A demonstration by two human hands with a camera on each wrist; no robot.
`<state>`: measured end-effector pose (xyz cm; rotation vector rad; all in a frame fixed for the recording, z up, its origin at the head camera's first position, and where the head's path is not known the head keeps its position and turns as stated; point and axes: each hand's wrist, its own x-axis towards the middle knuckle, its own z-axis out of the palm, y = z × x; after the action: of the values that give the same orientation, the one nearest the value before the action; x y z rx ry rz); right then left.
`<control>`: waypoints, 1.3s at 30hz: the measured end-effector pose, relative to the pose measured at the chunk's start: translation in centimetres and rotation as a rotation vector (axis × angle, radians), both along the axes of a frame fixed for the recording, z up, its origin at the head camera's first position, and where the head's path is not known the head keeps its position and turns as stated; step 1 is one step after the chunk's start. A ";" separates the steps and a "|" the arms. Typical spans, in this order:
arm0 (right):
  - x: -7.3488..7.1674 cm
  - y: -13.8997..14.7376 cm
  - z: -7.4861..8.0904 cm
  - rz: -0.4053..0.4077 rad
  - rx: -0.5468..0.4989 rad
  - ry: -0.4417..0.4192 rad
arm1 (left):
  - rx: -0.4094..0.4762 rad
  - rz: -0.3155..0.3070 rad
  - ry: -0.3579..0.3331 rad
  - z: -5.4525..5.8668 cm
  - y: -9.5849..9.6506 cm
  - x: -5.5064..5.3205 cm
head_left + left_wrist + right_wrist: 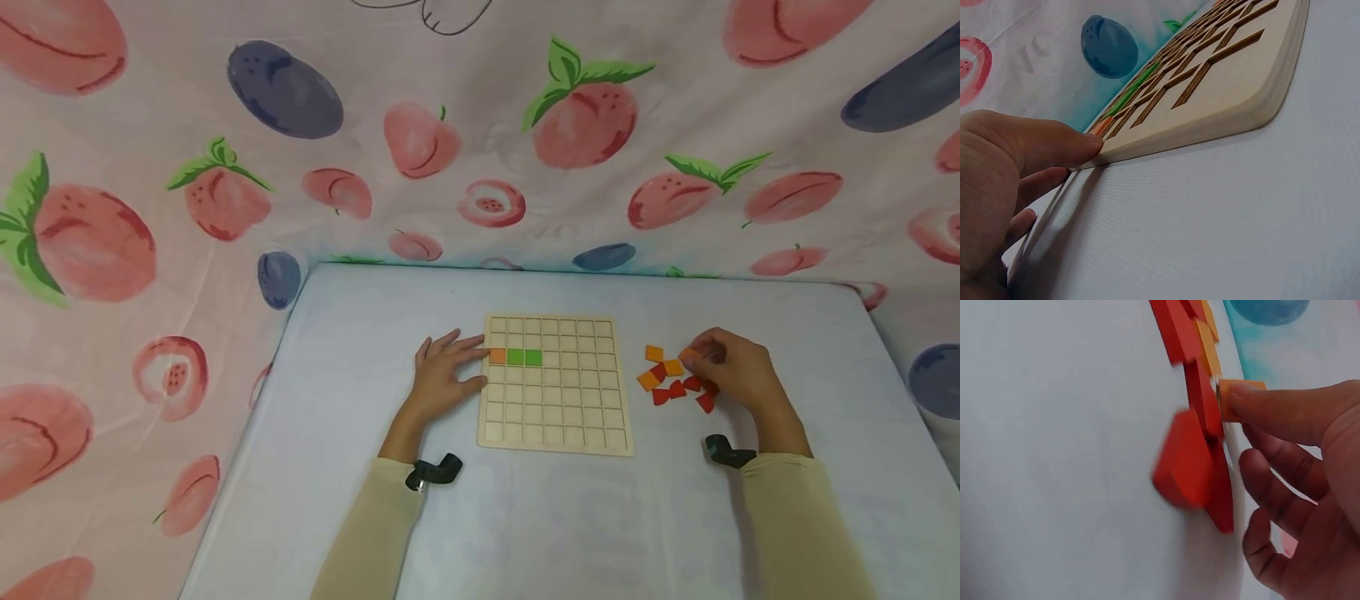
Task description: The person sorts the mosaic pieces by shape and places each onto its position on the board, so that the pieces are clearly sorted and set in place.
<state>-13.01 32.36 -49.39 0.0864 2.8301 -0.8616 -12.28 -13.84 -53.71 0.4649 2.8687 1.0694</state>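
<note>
A wooden grid board (555, 408) lies flat on the table, with one orange square tile (498, 357) and two green square tiles (524, 357) side by side in its third row. My left hand (442, 379) rests at the board's left edge; in the left wrist view the thumb (1079, 147) touches that edge. Right of the board, my right hand (735, 367) pinches an orange square tile (1229, 403) between thumb and fingers. Under and beside it lie several red tiles (1200, 403) with angled sides and a few loose orange tiles (654, 353).
The table (525, 525) has a pale cloth. Behind it and to the left hangs a fruit-printed curtain (450, 75). A black wrist device (435, 472) sits on the left sleeve cuff, another (727, 452) on the right.
</note>
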 end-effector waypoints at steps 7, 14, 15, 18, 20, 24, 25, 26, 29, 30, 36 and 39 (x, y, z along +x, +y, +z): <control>0.1 -2.4 -0.7 -0.045 -0.044 0.123 | -0.003 0.003 -0.001 -0.1 0.0 -0.1; -0.1 -4.1 -1.2 0.001 -0.129 0.209 | 0.004 -0.004 -0.004 -0.2 0.1 -0.1; -0.1 -4.4 -1.2 -0.003 -0.155 0.196 | 0.006 -0.005 -0.005 -0.2 0.1 -0.1; -0.2 -5.4 -1.2 0.007 -0.198 0.193 | 0.004 -0.005 -0.004 -0.2 0.2 -0.1; -0.3 -6.0 -1.2 0.035 -0.196 0.201 | 0.004 -0.003 -0.003 -0.1 0.2 -0.1; -0.8 -7.5 -1.2 0.101 -0.177 0.229 | 0.011 -0.002 -0.001 -0.1 0.1 0.0; -0.9 -7.8 -1.2 0.108 -0.182 0.225 | 0.014 -0.002 -0.001 0.0 0.2 0.0; -1.0 -8.2 -1.1 0.113 -0.188 0.220 | 0.015 -0.003 -0.002 0.0 0.2 0.0; -1.2 -9.1 -1.0 0.112 -0.219 0.209 | 0.012 -0.008 -0.006 0.0 0.2 0.0; -1.3 -9.4 -1.0 0.111 -0.233 0.206 | 0.010 -0.009 -0.006 0.0 0.2 0.0; -1.4 -11.0 -0.8 0.114 -0.300 0.157 | 0.011 -0.007 0.005 0.0 0.1 0.0; -1.4 -11.8 -0.5 0.127 -0.336 0.120 | 0.014 -0.004 0.004 0.1 0.1 0.0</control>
<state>-14.44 20.57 -49.92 -0.1946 2.7143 -1.3344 -12.26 -13.77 -53.65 0.4746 2.8646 1.0897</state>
